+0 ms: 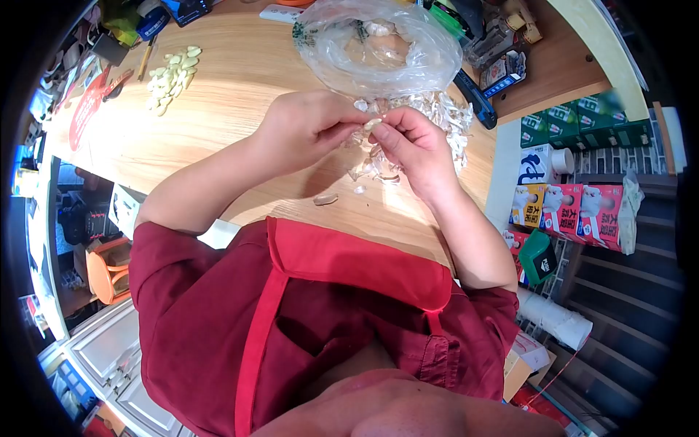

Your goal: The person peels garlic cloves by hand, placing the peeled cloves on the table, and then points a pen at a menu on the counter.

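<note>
A pale garlic clove is pinched between the thumb and fingers of my right hand. My left hand is closed, its fingertips meeting at the clove's left side. Papery garlic skins lie scattered beneath and to the right of my hands. Just beyond them, a clear plastic bag holds some garlic. One loose clove rests on the wooden table nearer my body. At the upper left is a pile of peeled cloves.
A red fan-shaped object and a pencil lie at the table's left. A dark blue tool and a small box are to the right of the bag. Stacked drink cartons stand beyond the table's right edge.
</note>
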A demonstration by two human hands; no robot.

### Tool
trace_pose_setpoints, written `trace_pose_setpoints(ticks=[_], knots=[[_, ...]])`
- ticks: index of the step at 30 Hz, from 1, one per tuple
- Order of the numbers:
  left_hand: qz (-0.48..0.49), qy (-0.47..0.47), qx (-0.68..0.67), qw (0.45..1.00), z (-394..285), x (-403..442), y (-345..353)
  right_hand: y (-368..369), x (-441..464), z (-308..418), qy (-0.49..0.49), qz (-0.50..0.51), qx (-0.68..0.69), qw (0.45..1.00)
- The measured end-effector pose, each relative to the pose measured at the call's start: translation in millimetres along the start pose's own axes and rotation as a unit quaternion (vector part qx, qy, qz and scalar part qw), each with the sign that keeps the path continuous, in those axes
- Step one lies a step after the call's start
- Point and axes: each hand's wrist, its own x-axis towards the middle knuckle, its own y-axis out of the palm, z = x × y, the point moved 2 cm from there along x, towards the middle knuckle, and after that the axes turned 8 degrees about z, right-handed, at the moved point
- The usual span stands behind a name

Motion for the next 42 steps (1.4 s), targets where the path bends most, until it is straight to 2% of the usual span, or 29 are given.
trace_pose_setpoints(ticks=[4,8,14,17,20,42], knots=[[-0.058,0.078,0.063,0.993,-2.9,-0.3,2.4,-0.8,0.3,-1.2,0.0,0.004,0.017,1.0],[-0.079,0.112,0.104,0.985,-7.2,-0.2,1.3,0.2,0.3,-2.9,0.021,0.015,0.112,0.993],[-0.072,0.109,0.092,0.987,-10.7,0.8,3.0,3.4,2.5,-5.7,-0.01,0.057,0.18,0.982],[-0.083,0.107,0.04,0.99,-5.0,1.4,5.5,3.3,1.7,-4.5,-0.019,0.052,0.171,0.984],[-0.076,0.079,0.041,0.993,-5.6,0.6,3.0,2.9,0.7,0.6,-0.015,0.043,0.166,0.985],[-0.062,0.091,0.064,0.992,-8.6,0.8,3.9,2.7,0.1,-2.2,0.019,0.042,0.13,0.99]])
